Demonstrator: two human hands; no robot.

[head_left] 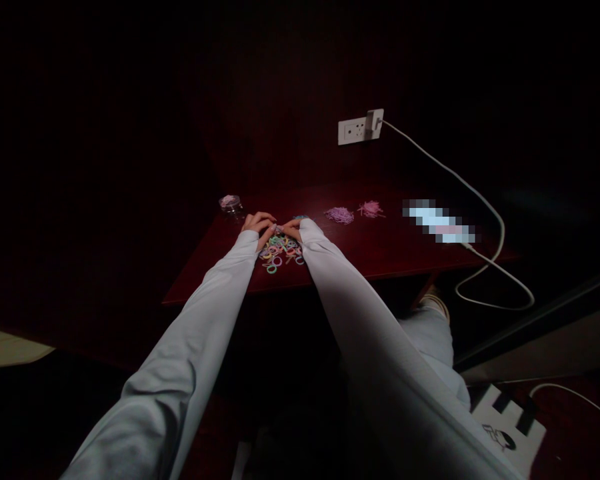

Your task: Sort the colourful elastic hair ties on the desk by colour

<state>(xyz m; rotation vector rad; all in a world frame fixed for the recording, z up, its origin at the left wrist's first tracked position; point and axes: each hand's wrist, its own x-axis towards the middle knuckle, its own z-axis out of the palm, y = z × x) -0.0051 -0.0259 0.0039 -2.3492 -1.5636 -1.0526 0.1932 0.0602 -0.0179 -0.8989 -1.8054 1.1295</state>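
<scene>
My left hand (pixel 260 223) and my right hand (pixel 293 229) meet over a pile of small multicoloured hair ties (pixel 276 255) on the dark red table. The fingers of both hands are bent inward with the tips close together. A small pale lilac bit shows between them, too small to name. Green, yellow, pink and purple rings lie loose below the fingers, toward the table's front edge. Something bluish lies just behind my right hand, mostly hidden by it. Left of my left hand stands a clear jar (pixel 231 204) with pale pink stuff at its top.
Right of my hands lie a heap of thin purple bands (pixel 339 215) and a pink heap (pixel 371 209). Farther right is a blurred-out, lit phone-like object (pixel 440 223); its white cable (pixel 450 169) loops past the table edge from a wall socket (pixel 353 131). A white box (pixel 510 427) stands low right.
</scene>
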